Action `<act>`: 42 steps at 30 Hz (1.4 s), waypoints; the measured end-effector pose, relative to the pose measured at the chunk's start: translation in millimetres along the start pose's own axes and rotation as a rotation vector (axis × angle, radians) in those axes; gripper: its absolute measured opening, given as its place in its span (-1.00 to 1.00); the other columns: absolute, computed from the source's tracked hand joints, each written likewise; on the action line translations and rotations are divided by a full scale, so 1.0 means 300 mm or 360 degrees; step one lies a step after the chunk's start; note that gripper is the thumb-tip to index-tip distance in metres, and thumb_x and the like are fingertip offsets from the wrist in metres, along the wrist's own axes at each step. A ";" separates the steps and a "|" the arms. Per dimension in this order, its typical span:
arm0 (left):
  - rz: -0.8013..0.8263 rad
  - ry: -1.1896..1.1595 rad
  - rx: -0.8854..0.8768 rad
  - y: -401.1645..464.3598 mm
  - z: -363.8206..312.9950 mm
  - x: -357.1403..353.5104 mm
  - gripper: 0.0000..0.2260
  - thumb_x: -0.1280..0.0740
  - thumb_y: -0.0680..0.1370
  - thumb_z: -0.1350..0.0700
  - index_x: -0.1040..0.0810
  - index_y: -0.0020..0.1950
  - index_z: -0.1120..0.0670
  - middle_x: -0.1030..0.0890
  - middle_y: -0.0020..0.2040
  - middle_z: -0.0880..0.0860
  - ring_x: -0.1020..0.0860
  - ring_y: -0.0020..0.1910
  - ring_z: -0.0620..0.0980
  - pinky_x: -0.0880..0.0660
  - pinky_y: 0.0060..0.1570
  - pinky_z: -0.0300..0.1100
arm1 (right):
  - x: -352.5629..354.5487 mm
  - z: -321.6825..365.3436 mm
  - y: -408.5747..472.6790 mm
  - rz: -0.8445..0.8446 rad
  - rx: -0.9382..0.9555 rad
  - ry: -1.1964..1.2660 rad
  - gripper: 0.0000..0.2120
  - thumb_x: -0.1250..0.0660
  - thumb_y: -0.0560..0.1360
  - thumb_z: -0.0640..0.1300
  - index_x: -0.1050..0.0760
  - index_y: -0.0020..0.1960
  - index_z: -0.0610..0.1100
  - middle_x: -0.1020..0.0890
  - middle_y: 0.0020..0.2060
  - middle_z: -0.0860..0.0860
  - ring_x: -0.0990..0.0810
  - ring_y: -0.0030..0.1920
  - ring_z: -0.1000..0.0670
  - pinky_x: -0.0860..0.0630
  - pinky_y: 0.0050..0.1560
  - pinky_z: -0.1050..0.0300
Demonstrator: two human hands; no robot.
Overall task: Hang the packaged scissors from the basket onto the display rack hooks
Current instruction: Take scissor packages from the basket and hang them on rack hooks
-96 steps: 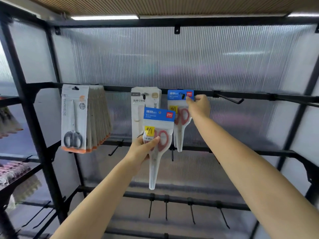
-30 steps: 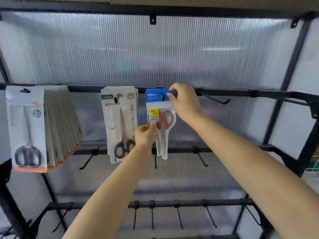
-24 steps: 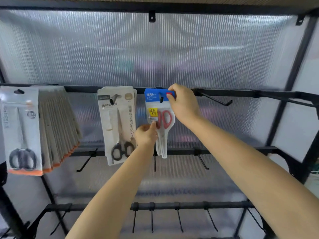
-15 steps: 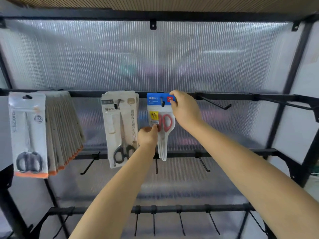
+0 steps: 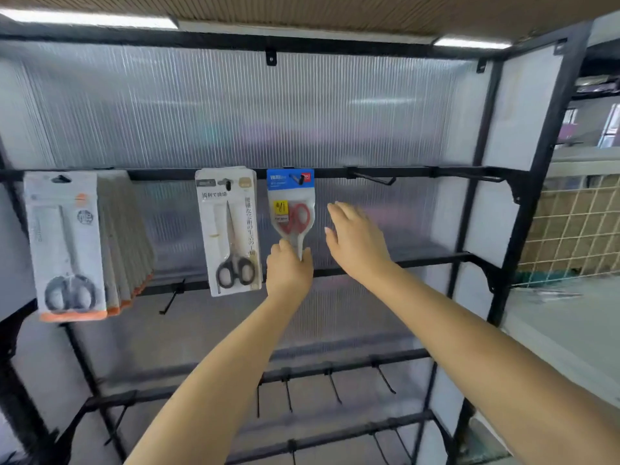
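Note:
A blue-topped pack of red-handled scissors (image 5: 291,203) hangs from a hook on the top bar of the black display rack (image 5: 412,171). My left hand (image 5: 289,270) pinches the pack's narrow lower end between thumb and fingers. My right hand (image 5: 354,241) hovers just right of the pack with fingers spread, holding nothing. The basket is out of view.
A white pack of black-handled scissors (image 5: 229,229) hangs left of the blue pack. A thick row of white and orange packs (image 5: 72,245) fills the far left hook. An empty hook (image 5: 374,178) sticks out to the right. Lower bars carry several bare hooks (image 5: 332,384). A wire grid panel (image 5: 577,226) stands at right.
My right hand has let go of the pack's blue top and dropped away to the right. My left hand has slid down to the pack's lower end. The view has shifted left.

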State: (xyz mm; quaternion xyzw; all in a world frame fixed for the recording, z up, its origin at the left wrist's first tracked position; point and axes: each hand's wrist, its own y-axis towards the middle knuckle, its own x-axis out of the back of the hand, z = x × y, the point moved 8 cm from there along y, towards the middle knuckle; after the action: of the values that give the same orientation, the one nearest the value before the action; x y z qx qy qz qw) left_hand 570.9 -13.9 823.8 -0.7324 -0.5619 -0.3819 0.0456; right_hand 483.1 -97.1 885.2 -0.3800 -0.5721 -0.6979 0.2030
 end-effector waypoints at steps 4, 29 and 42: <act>0.0052 0.0490 -0.0522 -0.126 -0.058 -0.033 -0.67 -0.14 0.64 0.03 -0.35 0.29 0.23 -0.39 0.33 0.16 -0.32 0.32 0.15 -0.34 0.16 -0.04 | -0.020 -0.013 -0.149 0.0113 -0.0043 -0.0129 -0.51 -0.11 0.63 -0.10 -0.15 0.50 -0.25 -0.23 0.47 -0.17 -0.19 0.48 -0.13 -0.01 0.48 0.00; 0.1310 0.0803 -0.1822 -1.374 -0.352 -0.864 -0.50 -0.03 0.65 0.00 -0.06 0.52 0.22 -0.02 0.55 0.18 0.01 0.53 0.11 0.08 0.48 -0.05 | 0.154 -0.605 -1.718 0.0419 -0.1522 -0.0366 -0.50 -0.18 0.52 -0.14 -0.29 0.40 -0.35 -0.39 0.35 -0.28 -0.41 0.33 -0.24 -0.27 0.37 -0.13; 0.1998 0.1028 -0.2177 -2.104 0.038 -1.168 -0.51 0.02 0.65 -0.02 -0.06 0.52 0.21 -0.13 0.52 0.18 -0.08 0.51 0.12 0.00 0.47 -0.03 | 0.027 -0.444 -2.680 0.1076 -0.2292 -0.0224 -0.43 -0.04 0.63 -0.05 0.06 0.53 -0.25 -0.05 0.53 -0.14 -0.01 0.52 -0.08 0.05 0.51 0.01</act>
State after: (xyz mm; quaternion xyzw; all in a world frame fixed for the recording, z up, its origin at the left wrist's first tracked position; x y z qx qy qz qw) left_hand 8.2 -54.3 373.0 -0.6266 0.3112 -0.7132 -0.0422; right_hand -139.3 -11.4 365.9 -0.6138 0.1541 -0.7710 0.0716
